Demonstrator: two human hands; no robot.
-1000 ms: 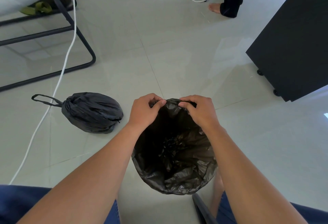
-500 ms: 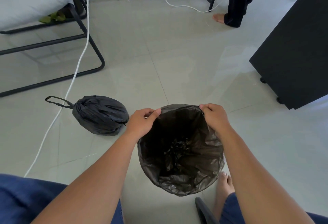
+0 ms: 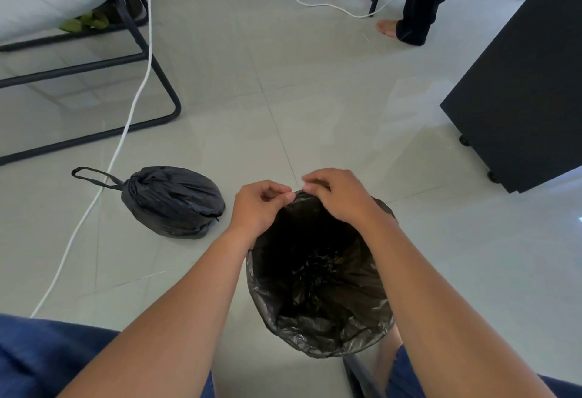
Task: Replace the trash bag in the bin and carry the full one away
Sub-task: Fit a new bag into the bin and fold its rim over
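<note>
A fresh black trash bag (image 3: 318,297) lines the bin on the floor between my knees; the bin itself is hidden under the folded-over plastic. My left hand (image 3: 259,205) and my right hand (image 3: 338,197) are close together at the far edge of the bag's mouth, each pinching the rim. The full trash bag (image 3: 173,200), black and tied shut with a loop handle pointing left, lies on the tiles to the left of the bin, apart from both hands.
A white cable (image 3: 126,133) runs across the floor past the full bag. A black metal frame (image 3: 157,82) stands at the left, a black wheeled cabinet (image 3: 519,98) at the right. Another person's bare foot (image 3: 389,27) and chair legs are far ahead.
Half a second ago my hands were spread to the bag mouth's left and right sides; now they have come together at its far edge, still pinching the rim.
</note>
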